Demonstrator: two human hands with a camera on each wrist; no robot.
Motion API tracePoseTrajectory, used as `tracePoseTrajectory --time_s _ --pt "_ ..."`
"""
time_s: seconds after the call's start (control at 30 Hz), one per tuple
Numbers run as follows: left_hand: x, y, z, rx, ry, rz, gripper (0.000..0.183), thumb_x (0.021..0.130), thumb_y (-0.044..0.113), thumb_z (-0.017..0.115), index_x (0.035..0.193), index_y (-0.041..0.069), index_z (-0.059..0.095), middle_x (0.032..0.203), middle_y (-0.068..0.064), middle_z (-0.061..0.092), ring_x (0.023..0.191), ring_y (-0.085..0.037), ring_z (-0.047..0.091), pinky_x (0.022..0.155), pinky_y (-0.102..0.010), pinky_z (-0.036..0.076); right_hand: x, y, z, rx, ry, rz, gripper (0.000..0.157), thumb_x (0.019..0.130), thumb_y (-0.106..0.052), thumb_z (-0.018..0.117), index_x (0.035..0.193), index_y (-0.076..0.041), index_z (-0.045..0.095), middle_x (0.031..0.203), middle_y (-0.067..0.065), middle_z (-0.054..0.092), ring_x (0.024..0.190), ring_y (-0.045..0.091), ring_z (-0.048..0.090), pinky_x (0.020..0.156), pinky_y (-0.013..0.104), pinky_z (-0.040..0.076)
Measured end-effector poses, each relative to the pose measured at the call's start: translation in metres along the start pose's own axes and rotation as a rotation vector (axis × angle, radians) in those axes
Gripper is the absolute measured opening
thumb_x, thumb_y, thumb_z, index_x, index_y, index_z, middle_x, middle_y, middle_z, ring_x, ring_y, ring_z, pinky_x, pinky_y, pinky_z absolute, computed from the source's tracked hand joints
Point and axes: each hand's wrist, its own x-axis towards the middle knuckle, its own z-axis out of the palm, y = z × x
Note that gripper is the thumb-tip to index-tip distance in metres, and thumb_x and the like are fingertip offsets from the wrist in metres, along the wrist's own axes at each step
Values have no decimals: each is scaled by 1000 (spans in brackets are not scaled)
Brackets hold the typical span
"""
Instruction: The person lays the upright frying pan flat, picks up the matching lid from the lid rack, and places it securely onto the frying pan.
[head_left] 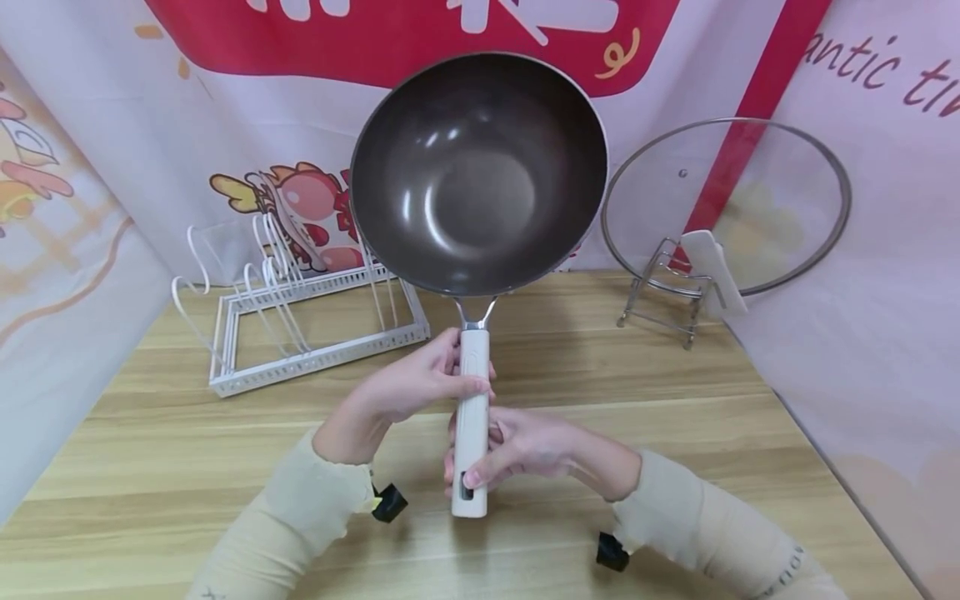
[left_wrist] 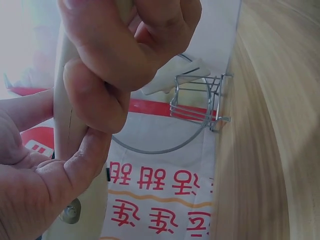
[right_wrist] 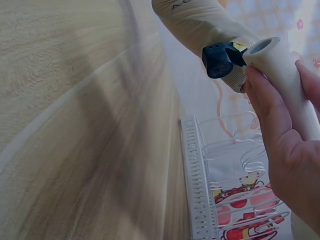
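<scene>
A deep dark-coated frying pan (head_left: 480,187) is held up off the table, tilted so its inside faces me. Its cream handle (head_left: 474,425) points down towards me. My left hand (head_left: 412,379) grips the upper part of the handle near the metal bracket, thumb across the front. Lower down, my right hand (head_left: 536,446) holds the handle near its end, with the thumb by the hanging slot. In the left wrist view, curled fingers (left_wrist: 105,55) wrap the handle. The right wrist view shows the handle's hollow end (right_wrist: 265,50) beside the fingers.
At the back left stands a white wire rack (head_left: 322,358) with upright loops. A glass lid (head_left: 795,208) with a metal rim leans on a small wire stand (head_left: 663,292) at the back right. Printed cloth (head_left: 262,117) walls in the wooden table (head_left: 675,400).
</scene>
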Motion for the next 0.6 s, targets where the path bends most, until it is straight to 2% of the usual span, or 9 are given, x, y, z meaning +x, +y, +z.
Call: tracePoseTrajectory --time_s 0.6 --pt "10 -6 5 3 -11 -57 42 93 -10 58 125 -7 31 102 -11 64 89 -16 67 84 -31 58 -5 10 -3 77 28 13 40 86 9 63 115 -8 42 105 3 70 104 20 70 103 50 51"
